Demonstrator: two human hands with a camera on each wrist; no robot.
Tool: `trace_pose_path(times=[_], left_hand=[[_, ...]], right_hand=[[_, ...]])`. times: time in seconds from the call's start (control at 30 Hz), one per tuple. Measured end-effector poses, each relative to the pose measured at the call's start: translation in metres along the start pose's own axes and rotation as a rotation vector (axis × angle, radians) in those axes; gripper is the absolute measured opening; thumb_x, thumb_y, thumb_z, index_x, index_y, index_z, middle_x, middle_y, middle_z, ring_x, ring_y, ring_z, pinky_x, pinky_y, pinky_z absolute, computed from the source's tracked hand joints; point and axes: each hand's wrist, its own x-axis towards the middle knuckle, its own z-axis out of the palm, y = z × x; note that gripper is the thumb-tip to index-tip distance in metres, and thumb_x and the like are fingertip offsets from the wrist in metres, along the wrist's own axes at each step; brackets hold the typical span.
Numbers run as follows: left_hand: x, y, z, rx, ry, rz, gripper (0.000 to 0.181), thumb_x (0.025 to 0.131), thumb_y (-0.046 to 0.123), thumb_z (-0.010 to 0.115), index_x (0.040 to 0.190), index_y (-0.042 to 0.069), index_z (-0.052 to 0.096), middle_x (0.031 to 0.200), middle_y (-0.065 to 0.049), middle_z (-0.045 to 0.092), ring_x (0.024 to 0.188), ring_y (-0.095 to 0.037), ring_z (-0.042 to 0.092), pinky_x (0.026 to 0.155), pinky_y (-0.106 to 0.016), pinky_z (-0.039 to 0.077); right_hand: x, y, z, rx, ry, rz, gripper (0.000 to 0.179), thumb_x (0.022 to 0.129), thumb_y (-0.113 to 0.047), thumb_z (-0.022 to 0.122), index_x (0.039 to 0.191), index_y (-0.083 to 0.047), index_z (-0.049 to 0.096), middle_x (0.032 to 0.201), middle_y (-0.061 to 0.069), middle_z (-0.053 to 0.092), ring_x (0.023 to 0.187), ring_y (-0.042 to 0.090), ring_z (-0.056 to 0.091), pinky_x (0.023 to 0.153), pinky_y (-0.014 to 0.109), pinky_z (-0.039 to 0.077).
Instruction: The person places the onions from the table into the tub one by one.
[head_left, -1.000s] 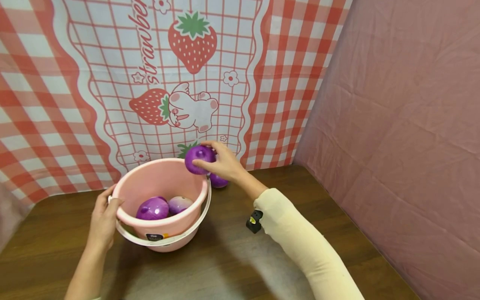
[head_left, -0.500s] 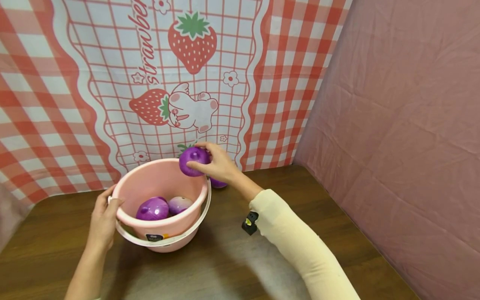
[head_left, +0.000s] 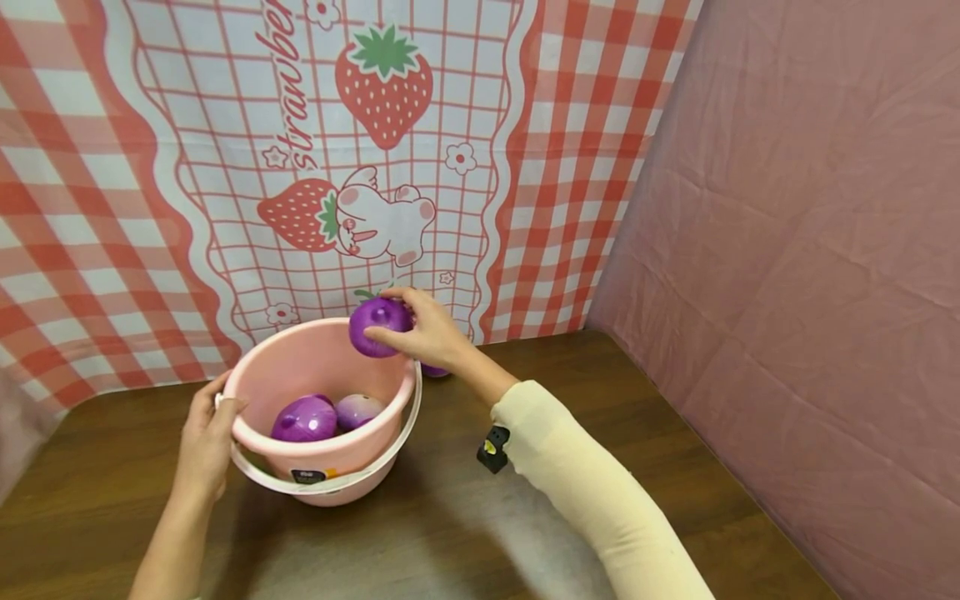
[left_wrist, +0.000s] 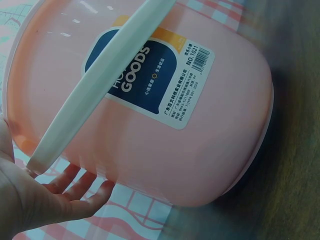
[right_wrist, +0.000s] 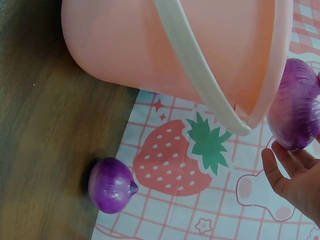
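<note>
A pink bucket (head_left: 337,467) with a white handle (head_left: 352,477) stands on the table, tilted in the head view. My left hand (head_left: 206,437) grips its rim at the left; the left wrist view shows the thumb inside and fingers (left_wrist: 75,187) along the outer wall. Over the bucket's far right rim, my right hand (head_left: 429,333) holds a purple onion (head_left: 377,327) between thumb and fingers. Inside the bucket lie a purple onion (head_left: 306,418) and a paler onion (head_left: 359,411). Another onion (right_wrist: 111,185) lies on the table behind the bucket, mostly hidden by my right hand in the head view.
The brown wooden table (head_left: 540,467) meets a red-and-white strawberry cloth (head_left: 570,208) at the back. A plain pink cloth (head_left: 787,250) forms the right side. A label (left_wrist: 150,75) is stuck on the bucket's front. A small black device (head_left: 492,450) sits at the right sleeve.
My right hand has moved a little left with its onion, further over the bucket's rim. It now covers more of the onion behind. My left hand and the bucket have stayed put.
</note>
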Motion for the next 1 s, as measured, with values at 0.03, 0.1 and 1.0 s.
trace_pose_path(times=[0.03,0.1,1.0], left_hand=[[0.000,0.000,0.000,-0.002,-0.001,0.001,0.052,0.093,0.017,0.048,0.142,0.007,0.035,0.112,0.017,0.045,0.092,0.006,0.050,0.076,-0.003,0.044],[0.000,0.000,0.000,-0.003,-0.003,0.004,0.052,0.093,0.017,0.048,0.142,0.007,0.035,0.113,0.017,0.044,0.093,0.006,0.049,0.076,-0.003,0.044],[0.000,0.000,0.000,0.008,-0.007,-0.005,0.052,0.093,0.017,0.048,0.143,0.007,0.034,0.127,0.003,0.042,0.096,0.004,0.048,0.078,-0.004,0.043]], right_hand=[[0.000,-0.001,0.001,-0.002,0.000,-0.001,0.059,0.079,-0.040,0.071,0.128,-0.014,0.051,0.122,0.006,0.058,0.109,0.018,0.055,0.089,0.029,0.050],[0.000,-0.002,0.001,-0.004,0.000,-0.009,0.060,0.079,-0.040,0.071,0.128,-0.013,0.052,0.122,0.006,0.058,0.109,0.019,0.055,0.089,0.029,0.050],[0.001,-0.008,0.012,-0.004,-0.024,-0.028,0.061,0.078,-0.042,0.072,0.129,-0.017,0.052,0.123,0.006,0.056,0.110,0.018,0.054,0.089,0.029,0.049]])
